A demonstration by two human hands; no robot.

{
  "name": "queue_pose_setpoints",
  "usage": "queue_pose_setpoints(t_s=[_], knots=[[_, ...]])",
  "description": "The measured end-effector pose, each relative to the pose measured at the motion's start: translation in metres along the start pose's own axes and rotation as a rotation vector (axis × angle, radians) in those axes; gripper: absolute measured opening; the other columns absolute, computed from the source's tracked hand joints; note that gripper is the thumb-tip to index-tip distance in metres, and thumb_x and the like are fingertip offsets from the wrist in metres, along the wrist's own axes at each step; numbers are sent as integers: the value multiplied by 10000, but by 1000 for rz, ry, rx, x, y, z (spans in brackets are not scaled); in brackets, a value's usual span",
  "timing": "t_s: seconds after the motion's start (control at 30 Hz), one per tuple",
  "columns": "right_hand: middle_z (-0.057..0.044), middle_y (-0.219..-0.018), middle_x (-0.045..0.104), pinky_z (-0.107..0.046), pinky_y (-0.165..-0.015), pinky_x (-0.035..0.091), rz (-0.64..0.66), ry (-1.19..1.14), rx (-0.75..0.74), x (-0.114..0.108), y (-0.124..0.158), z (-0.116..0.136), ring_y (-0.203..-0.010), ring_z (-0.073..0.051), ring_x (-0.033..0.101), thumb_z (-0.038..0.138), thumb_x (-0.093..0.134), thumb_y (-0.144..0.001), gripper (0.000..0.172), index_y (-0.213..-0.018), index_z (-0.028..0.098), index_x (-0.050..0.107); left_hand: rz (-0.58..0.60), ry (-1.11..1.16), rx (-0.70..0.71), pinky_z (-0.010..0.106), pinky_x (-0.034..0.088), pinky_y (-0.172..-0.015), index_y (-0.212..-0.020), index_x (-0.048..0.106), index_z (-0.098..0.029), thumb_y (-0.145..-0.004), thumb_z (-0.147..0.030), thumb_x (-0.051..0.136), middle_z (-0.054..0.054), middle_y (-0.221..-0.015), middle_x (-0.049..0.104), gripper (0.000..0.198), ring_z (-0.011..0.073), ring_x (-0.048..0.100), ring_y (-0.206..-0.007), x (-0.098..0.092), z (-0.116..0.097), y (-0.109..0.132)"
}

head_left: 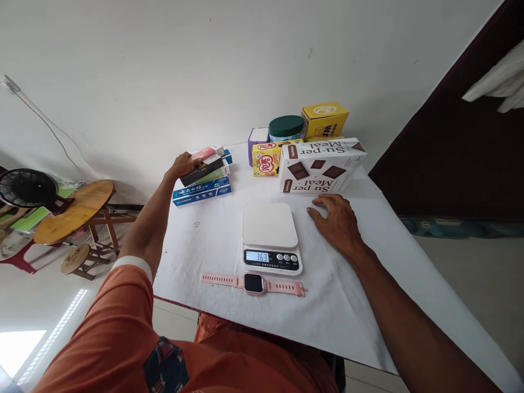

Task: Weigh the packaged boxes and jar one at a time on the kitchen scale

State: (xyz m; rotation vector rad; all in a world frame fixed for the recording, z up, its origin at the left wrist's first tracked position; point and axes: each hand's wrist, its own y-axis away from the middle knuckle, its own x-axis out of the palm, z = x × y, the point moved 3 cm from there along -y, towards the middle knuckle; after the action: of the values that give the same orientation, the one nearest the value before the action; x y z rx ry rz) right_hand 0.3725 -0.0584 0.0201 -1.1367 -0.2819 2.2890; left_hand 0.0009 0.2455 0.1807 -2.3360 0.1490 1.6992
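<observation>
My left hand point(183, 165) reaches to the far left of the white table point(204, 245) and grips a dark flat box point(201, 170) on top of a stack of boxes, with a blue toothpaste box point(201, 193) at the bottom. My right hand point(336, 221) rests flat on the table, fingers spread, right of a white kitchen scale point(271, 236) whose display shows digits. Nothing lies on the scale's platform. A pink smartwatch point(254, 284) lies flat in front of the scale.
A large white chocolate-wafer box point(321, 165) stands behind the scale, with a yellow carton point(268, 158), a purple box point(257, 137), a green-lidded jar point(286, 128) and a yellow box point(325, 119) behind. Round wooden table point(73, 210), stools and a fan point(27, 188) stand left.
</observation>
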Motion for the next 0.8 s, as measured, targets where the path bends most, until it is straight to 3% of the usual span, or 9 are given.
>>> queue_pose_setpoints(t_s=[0.13,0.27,0.37,0.47,0.57,0.7,0.8], knots=[[-155,-1234,705,-560,-1153,469,5,0,3,0,0,0,-1243,-366,621,372,605,-897,271,-1074,217,738,-16,10,-12,451,508,-1061,-1289,625,-187,-936,-608,598,183,-1381,647,550,359,590,-1297,-1,-3,4],[-156,-1248,697,-544,-1148,472,2,8,-2,-1,0,1,-1245,-361,618,360,601,-908,261,-1077,214,735,-149,29,7,489,454,-1150,-1376,573,-219,-969,-547,621,176,-1458,588,525,369,517,-1414,-19,-6,11],[-162,-1236,695,-534,-1138,473,7,6,-19,-1,-1,1,-1234,-359,619,348,607,-911,254,-1076,202,733,-271,43,101,522,428,-1186,-1399,553,-239,-983,-511,641,168,-1439,599,505,373,520,-1412,-39,-12,27],[-159,-1201,698,-553,-1115,480,-9,-12,-16,0,-1,1,-1208,-363,617,337,604,-909,236,-1063,206,728,-292,42,265,511,455,-1172,-1388,558,-263,-990,-543,642,135,-1363,636,494,345,560,-1340,-48,-25,60],[-152,-1159,700,-564,-1089,491,-40,-45,-12,1,-2,0,-1174,-365,615,322,623,-884,205,-1033,216,714,-235,96,462,461,513,-1099,-1363,578,-264,-995,-602,637,111,-1290,653,503,307,604,-1228,-35,-43,109],[-155,-1160,695,-573,-1069,500,-57,-81,1,1,-3,1,-1160,-367,611,289,639,-851,163,-992,225,690,-86,214,690,469,537,-1015,-1374,572,-237,-1025,-613,601,119,-1246,669,513,304,630,-1149,5,-66,178],[-161,-1173,689,-575,-1061,500,-55,-81,14,1,-4,1,-1157,-369,608,280,634,-853,145,-978,224,681,68,257,757,466,535,-993,-1389,560,-231,-1044,-587,588,129,-1264,669,496,306,624,-1145,35,-78,212]])
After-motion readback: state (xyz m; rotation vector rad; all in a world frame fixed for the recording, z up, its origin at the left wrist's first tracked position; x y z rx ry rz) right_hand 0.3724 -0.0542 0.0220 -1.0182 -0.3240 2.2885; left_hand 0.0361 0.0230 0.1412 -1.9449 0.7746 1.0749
